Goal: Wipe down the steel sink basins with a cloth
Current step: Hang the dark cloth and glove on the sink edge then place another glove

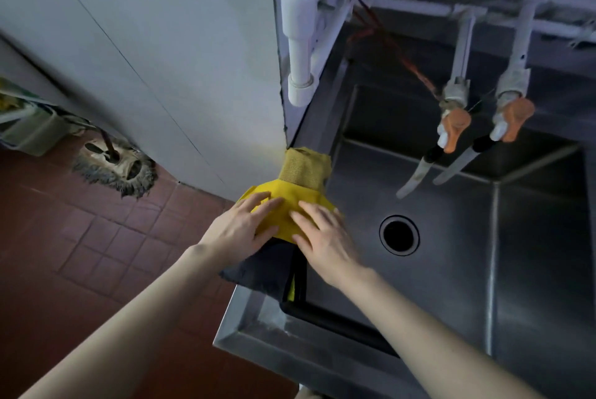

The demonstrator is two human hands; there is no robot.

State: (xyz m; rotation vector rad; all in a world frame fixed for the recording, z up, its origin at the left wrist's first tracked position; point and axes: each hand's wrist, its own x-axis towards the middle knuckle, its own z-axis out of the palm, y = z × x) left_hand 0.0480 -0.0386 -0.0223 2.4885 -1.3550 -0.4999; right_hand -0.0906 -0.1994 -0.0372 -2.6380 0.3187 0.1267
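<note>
A yellow cloth (pixel 287 201) lies draped over the left rim of the steel sink (pixel 258 334), with a coarser tan cloth (pixel 304 169) just beyond it and a dark cloth (pixel 261 266) nearer to me. My left hand (pixel 240 227) rests flat on the yellow cloth's left side, fingers spread. My right hand (pixel 322 234) lies flat on its right side, over the basin's edge. The basin (pixel 451 253) has a round drain hole (pixel 399 235) near its middle.
Two taps with orange handles (pixel 454 129) hang over the basin's back. White plastic pipes (pixel 300 43) run down the wall corner at the sink's far left. A mop head (pixel 114 169) and a green bin (pixel 32 134) stand on the red tiled floor to the left.
</note>
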